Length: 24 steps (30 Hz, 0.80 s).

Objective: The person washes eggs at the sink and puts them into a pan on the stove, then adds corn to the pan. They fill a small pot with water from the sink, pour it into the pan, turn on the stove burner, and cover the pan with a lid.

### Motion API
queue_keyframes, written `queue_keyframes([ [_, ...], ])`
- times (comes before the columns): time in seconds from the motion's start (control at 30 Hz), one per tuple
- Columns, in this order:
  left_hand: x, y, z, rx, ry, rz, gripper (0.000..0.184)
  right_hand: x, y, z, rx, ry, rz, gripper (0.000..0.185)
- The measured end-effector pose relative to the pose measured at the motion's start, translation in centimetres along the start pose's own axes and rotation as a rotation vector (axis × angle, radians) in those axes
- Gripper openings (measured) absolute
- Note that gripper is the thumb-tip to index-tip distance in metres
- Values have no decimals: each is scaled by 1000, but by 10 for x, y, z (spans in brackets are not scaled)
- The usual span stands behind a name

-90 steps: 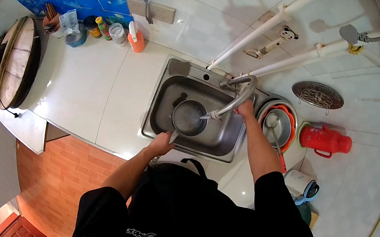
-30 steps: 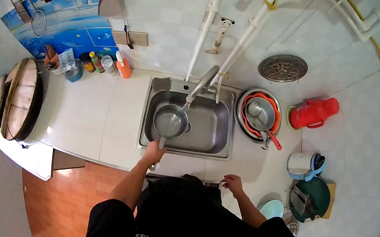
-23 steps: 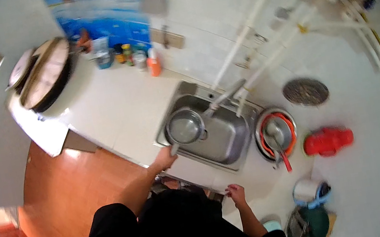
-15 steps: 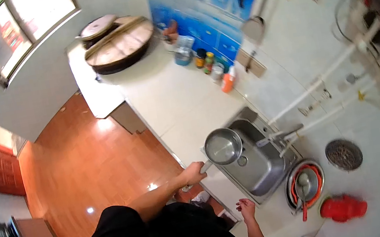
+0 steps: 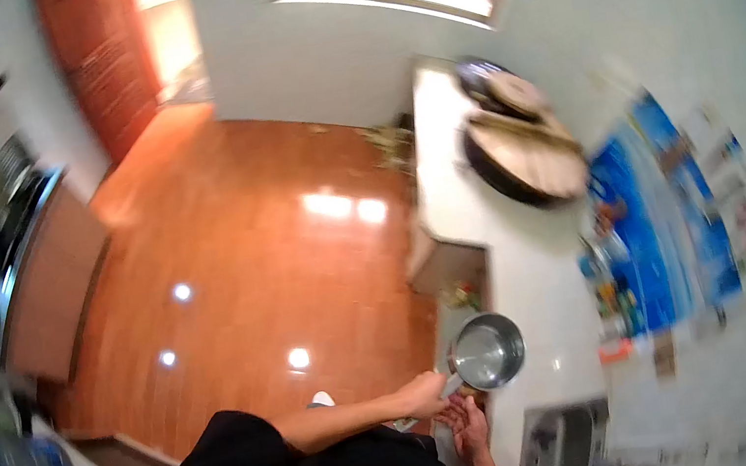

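Observation:
My left hand (image 5: 421, 394) is closed round the handle of a small metal saucepan (image 5: 489, 352). The pan is held over the front edge of the white counter (image 5: 550, 302), its inside facing up. It looks shiny inside, and I cannot tell whether it holds water. Close below the handle is my right hand (image 5: 468, 426), palm turned up and fingers spread; whether it touches the pan is unclear. The steel sink (image 5: 562, 444) lies to the right of that hand.
A large round wooden lid (image 5: 529, 155) covers a wok at the counter's far end. Blurred jars and bottles (image 5: 608, 291) line the wall beside a blue panel (image 5: 643, 235). Orange floor (image 5: 247, 255) stretches leftward to a stove cabinet (image 5: 54, 289).
My view has turned left, away from the sink. The saucepan has moved from above the sink to the counter's front edge, and my right hand has come up beside its handle.

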State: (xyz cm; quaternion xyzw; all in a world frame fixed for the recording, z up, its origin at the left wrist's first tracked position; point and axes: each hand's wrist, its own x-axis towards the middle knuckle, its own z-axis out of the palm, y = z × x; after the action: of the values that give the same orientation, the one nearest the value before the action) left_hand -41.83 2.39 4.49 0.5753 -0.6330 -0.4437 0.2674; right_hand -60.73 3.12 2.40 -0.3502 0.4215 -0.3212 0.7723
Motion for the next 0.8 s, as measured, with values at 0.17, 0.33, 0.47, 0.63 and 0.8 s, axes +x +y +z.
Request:
queue_keyframes([
  [0.17,-50,-40,-124,-46,252,-188,21,93,-1,164,204,-194,57,32],
  [0.33,-72,-128,-194,-130,516,-299,19,181,31,277,68,-396,213,14],
  [0.47,-95,-174,-280,-163,769,-433,25,266,65,361,-25,-513,338,16],
  [0.63,-129,-208,-406,-224,1054,-468,30,342,72,509,-146,-692,477,16],
  [0.8,-159,-271,-511,-235,1339,-572,36,398,81,664,-231,-885,580,14],
])
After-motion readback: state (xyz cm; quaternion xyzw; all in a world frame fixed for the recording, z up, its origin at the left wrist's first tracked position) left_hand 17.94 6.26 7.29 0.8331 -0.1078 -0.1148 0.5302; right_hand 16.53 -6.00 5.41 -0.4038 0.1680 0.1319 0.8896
